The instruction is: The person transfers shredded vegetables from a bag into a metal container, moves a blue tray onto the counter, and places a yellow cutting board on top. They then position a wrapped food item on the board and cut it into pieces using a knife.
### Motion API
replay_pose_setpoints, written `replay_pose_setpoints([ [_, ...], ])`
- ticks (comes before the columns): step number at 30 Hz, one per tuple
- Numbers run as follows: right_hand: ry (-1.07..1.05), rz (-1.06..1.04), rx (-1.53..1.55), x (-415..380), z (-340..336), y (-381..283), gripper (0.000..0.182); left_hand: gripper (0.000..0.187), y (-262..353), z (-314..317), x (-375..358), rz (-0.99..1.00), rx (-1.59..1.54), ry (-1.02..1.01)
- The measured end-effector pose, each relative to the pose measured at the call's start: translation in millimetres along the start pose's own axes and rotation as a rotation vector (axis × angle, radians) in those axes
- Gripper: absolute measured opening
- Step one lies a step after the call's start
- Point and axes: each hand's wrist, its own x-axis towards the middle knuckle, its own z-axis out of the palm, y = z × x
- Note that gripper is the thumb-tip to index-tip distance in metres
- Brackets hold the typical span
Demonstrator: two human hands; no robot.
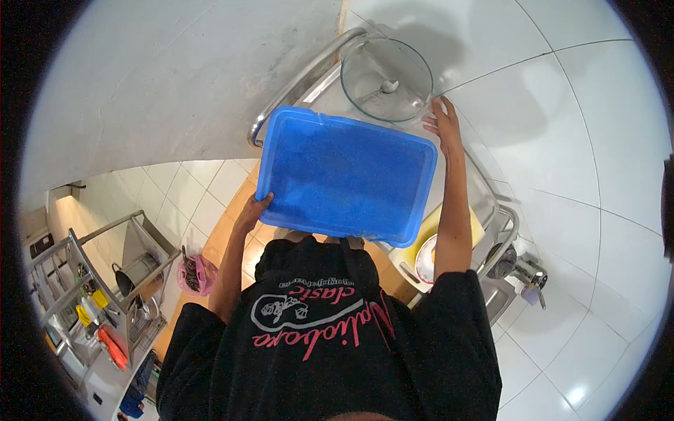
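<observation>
A blue rectangular plastic tray (347, 175) with a raised rim is held out in front of my body. At its lower left corner, my left hand (254, 210) grips the edge with the thumb over the rim. My right hand (444, 126) is beyond the tray's upper right corner, fingers apart, with the fingertips close to the side of a clear glass bowl (358, 98). Inside that bowl lies a metal spoon (388, 86). The bowl stands on a metal-railed surface, partly hidden by the tray.
A curved metal rail (302, 81) runs along the wall at the upper left. Beneath my right arm is a yellow tray (439, 217) with a white plate (425, 259). A metal rack (144, 245) with pots stands left, near a pink bag (203, 275) on the floor.
</observation>
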Motion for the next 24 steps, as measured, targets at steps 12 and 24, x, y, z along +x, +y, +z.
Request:
replay_pose_setpoints([
  [12, 0.196, 0.223, -0.415, -105.1, -33.4, 192.6, 0.061, 0.079, 21.9, -2.1, 3.1, -0.067, 0.017, -0.086],
  [24, 0.202, 0.308, -0.17, -119.2, -36.0, 225.9, 0.056, 0.09, 48.2, -9.1, 20.7, -0.154, -0.08, -0.253],
])
